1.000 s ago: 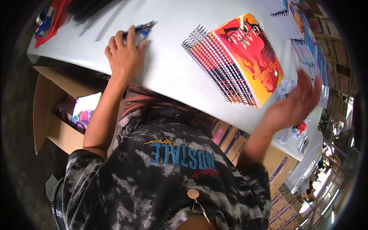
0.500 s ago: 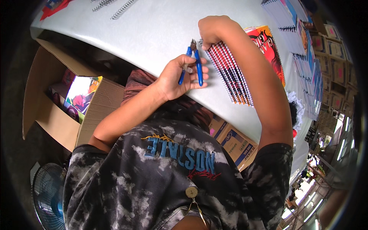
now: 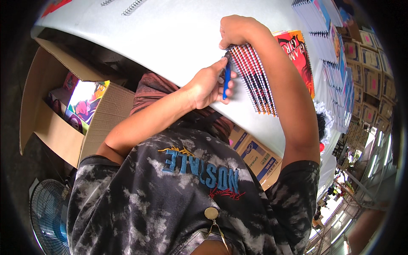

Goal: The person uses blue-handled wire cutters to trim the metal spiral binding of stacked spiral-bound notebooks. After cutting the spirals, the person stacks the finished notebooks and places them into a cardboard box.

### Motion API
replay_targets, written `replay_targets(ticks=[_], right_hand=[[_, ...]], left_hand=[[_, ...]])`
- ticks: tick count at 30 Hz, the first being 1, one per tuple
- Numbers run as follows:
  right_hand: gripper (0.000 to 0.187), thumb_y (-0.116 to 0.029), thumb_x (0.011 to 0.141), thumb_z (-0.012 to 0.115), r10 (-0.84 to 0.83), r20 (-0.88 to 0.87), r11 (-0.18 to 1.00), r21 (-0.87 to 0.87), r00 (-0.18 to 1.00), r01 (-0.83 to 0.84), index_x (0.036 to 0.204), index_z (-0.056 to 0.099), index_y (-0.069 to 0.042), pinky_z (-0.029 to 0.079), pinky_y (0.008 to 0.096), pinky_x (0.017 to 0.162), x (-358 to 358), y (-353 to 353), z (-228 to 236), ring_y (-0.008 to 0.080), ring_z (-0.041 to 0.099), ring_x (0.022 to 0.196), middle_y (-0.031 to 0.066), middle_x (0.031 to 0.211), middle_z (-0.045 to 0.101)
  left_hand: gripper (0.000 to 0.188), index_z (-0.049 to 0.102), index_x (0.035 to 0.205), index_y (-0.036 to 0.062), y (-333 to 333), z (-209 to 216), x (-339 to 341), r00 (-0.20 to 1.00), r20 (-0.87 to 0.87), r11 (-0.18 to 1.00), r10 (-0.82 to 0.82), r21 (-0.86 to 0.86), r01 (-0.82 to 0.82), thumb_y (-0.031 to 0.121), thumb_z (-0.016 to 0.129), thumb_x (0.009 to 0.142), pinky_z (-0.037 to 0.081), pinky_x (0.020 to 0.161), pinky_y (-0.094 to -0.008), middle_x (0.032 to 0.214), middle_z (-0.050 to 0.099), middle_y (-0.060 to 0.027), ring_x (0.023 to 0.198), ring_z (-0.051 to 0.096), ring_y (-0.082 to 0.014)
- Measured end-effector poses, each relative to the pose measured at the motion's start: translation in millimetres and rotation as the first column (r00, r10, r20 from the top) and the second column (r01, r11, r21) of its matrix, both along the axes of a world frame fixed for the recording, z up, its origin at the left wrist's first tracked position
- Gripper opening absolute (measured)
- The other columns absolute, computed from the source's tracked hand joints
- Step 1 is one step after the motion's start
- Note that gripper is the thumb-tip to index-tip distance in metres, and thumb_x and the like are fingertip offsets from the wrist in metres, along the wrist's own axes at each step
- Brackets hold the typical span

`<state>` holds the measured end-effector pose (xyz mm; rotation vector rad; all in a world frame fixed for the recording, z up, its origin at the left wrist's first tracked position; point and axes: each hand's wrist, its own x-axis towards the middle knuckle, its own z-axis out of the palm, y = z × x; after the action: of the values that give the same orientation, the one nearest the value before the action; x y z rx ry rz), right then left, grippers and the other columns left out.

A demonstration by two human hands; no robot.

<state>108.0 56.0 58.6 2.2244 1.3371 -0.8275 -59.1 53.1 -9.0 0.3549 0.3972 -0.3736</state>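
Note:
A stack of spiral-bound notebooks (image 3: 254, 80) lies on the white table, its bound edges side by side toward me. My left hand (image 3: 207, 88) is closed round blue-handled wire cutters (image 3: 227, 84), whose dark jaws reach the far end of the spirals. Over that same end my right hand (image 3: 234, 32) bends with curled fingers; whatever they pinch is hidden. Past my right forearm shows the red and orange cover (image 3: 296, 55) of the top notebook.
Loose wire spirals (image 3: 133, 7) lie at the table's far left. More spiral notebooks (image 3: 335, 80) stand in piles on the right. An open carton (image 3: 102, 123) with colourful printed items sits at left, near a fan (image 3: 49, 212). Another carton (image 3: 255, 155) is below the table edge.
My left hand has moved right and turned the cutters, bringing their jaws to the spiral ends and their handles closer together. My right hand stays at the stack's far end.

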Motion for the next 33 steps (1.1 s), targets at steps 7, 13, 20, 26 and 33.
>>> replay_targets(ticks=[7,13,20,26,33], right_hand=[[0.018,-0.009,0.065,0.072,-0.043,-0.177,0.999,0.026,0.983,0.048,0.079,0.067,0.002,0.048,0.0323,0.057,11.4,-0.3,-6.5,0.0205,0.062,0.062,0.0144,0.071,0.066],[0.016,-0.004,0.067,0.071,-0.089,-0.155,0.994,0.044,0.984,0.097,0.08,0.067,0.004,0.049,0.033,0.057,9.9,0.6,-1.9,0.0206,0.062,0.061,0.0153,0.071,0.066],[0.016,-0.004,0.067,0.072,-0.094,-0.171,0.994,0.035,0.981,0.101,0.08,0.067,0.004,0.05,0.0329,0.057,12.8,0.4,-2.9,0.0211,0.063,0.062,0.0157,0.071,0.066],[0.016,-0.003,0.067,0.072,-0.079,-0.185,0.993,0.066,0.98,0.093,0.08,0.067,0.003,0.049,0.0322,0.056,10.8,-0.2,2.7,0.0203,0.063,0.063,0.015,0.072,0.066],[0.017,-0.002,0.066,0.072,-0.076,-0.172,0.995,0.049,0.982,0.086,0.081,0.067,0.003,0.049,0.0322,0.058,12.9,0.3,0.5,0.0206,0.063,0.064,0.014,0.073,0.066]], left_hand=[[0.052,0.051,0.106,0.004,-0.7,19.5,-0.9,0.995,-0.035,0.955,-0.094,0.277,0.1,0.049,0.027,0.097,0.052,0.067,-0.0322,0.086,0.057,-0.0078,0.076,0.06,-0.0181],[0.055,0.05,0.112,0.0026,5.7,16.6,7.4,0.992,-0.05,0.962,-0.117,0.244,0.126,0.05,0.027,0.097,0.052,0.071,-0.0331,0.095,0.06,-0.0115,0.086,0.063,-0.022],[0.055,0.05,0.11,0.0032,6.9,23.7,-0.8,0.989,-0.03,0.931,-0.145,0.334,0.146,0.051,0.025,0.097,0.049,0.072,-0.0345,0.096,0.06,-0.0122,0.09,0.062,-0.0222],[0.055,0.049,0.11,0.0037,7.9,18.5,8.3,0.991,-0.023,0.918,-0.135,0.374,0.134,0.051,0.026,0.097,0.049,0.066,-0.0315,0.084,0.056,-0.007,0.082,0.062,-0.0223],[0.057,0.05,0.109,0.0031,8.9,30.1,1.8,0.984,0.0,0.916,-0.179,0.365,0.166,0.053,0.025,0.096,0.051,0.068,-0.0343,0.09,0.059,-0.0105,0.083,0.063,-0.0237]])
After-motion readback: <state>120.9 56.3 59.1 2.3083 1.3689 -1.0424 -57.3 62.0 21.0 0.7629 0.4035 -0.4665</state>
